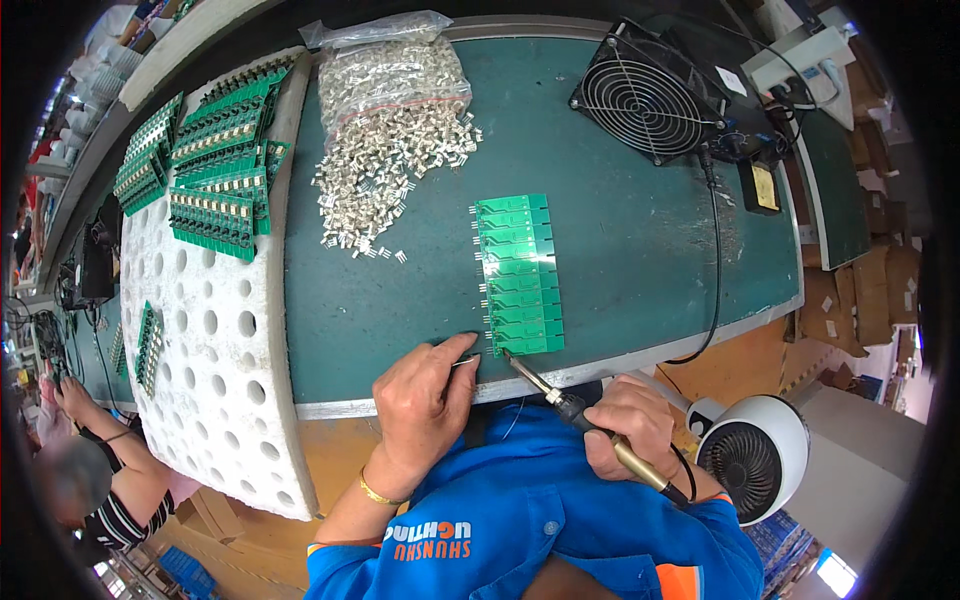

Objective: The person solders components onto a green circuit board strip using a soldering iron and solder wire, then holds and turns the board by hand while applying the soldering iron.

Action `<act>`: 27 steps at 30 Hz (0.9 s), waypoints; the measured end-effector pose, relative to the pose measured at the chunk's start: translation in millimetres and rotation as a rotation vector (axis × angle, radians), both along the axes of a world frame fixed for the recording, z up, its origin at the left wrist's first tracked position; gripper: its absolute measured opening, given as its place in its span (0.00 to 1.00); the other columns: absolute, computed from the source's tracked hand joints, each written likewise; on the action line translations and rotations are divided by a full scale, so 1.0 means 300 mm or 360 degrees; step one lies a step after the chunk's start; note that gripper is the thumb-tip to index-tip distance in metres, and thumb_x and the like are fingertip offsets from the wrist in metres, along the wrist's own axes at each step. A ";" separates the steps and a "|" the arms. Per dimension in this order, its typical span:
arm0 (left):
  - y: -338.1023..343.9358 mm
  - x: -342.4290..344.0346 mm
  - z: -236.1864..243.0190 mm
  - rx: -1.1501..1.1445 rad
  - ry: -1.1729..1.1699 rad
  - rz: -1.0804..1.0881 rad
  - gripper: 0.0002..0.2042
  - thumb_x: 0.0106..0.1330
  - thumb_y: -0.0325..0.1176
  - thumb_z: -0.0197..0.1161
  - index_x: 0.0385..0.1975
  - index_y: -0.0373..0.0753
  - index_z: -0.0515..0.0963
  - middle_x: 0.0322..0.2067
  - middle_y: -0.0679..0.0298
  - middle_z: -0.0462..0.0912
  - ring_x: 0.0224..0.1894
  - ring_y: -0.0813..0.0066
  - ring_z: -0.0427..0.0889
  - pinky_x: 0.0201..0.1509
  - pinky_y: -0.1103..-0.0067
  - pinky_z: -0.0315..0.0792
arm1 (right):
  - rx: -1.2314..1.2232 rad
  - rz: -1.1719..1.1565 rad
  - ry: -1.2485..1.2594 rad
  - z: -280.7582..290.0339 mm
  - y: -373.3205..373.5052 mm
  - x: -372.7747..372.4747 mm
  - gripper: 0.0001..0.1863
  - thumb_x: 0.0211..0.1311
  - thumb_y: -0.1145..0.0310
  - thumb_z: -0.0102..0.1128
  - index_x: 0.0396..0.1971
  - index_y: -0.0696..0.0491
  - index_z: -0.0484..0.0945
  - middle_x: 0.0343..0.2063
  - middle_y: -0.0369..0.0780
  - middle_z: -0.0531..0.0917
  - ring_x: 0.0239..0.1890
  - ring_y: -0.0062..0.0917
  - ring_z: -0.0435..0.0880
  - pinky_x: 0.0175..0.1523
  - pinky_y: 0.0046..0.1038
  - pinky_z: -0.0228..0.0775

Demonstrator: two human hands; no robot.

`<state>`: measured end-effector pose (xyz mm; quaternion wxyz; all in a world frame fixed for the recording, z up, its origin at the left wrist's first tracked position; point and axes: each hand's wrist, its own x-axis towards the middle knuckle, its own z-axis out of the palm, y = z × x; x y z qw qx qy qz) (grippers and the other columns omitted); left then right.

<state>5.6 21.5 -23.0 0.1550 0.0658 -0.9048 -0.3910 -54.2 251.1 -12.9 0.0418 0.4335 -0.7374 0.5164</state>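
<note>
Green circuit panel [520, 280], frame centre, lies above left grip [428, 390], pinched on thin wire [463, 361], and right grip [632, 425], closed around soldering iron [570, 408].

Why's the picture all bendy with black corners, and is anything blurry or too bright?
Head view: the fisheye lens bends straight edges, like those of the white foam board, and leaves black corners; head view: a bright patch glares at lower right; head view: the co-worker's head is a blurry smudge, but the green circuit board looks fairly clear.
</note>
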 end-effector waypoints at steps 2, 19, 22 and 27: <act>-0.001 0.003 -0.004 0.0040 0.0008 0.0012 0.11 0.54 0.22 0.68 0.37 0.36 0.81 0.18 0.59 0.75 0.19 0.64 0.75 0.23 0.72 0.69 | -0.0056 -0.0026 -0.0029 0.000 -0.001 -0.007 0.10 0.57 0.71 0.67 0.34 0.58 0.75 0.18 0.41 0.78 0.15 0.28 0.74 0.22 0.28 0.66; -0.039 -0.086 0.032 0.0482 -0.0012 0.0269 0.04 0.67 0.22 0.59 0.34 0.34 0.70 0.24 0.66 0.71 0.23 0.82 0.66 0.26 0.82 0.63 | -0.0201 -0.0238 -0.0151 -0.012 -0.084 -0.155 0.08 0.57 0.74 0.63 0.33 0.61 0.75 0.19 0.43 0.78 0.17 0.30 0.75 0.24 0.28 0.67; -0.046 -0.128 0.031 0.0315 -0.0081 0.0217 0.04 0.66 0.22 0.61 0.32 0.33 0.72 0.26 0.62 0.73 0.24 0.78 0.71 0.27 0.81 0.66 | -0.0161 -0.0240 -0.0184 -0.013 -0.092 -0.170 0.08 0.57 0.74 0.64 0.33 0.61 0.75 0.19 0.44 0.78 0.17 0.31 0.75 0.24 0.28 0.67; -0.037 -0.163 0.017 0.0144 0.0065 0.0179 0.05 0.60 0.18 0.64 0.30 0.33 0.75 0.28 0.59 0.76 0.25 0.70 0.76 0.28 0.77 0.70 | -0.0159 -0.0190 -0.0217 -0.021 -0.096 -0.180 0.08 0.57 0.74 0.64 0.33 0.61 0.75 0.19 0.43 0.78 0.17 0.30 0.76 0.24 0.29 0.67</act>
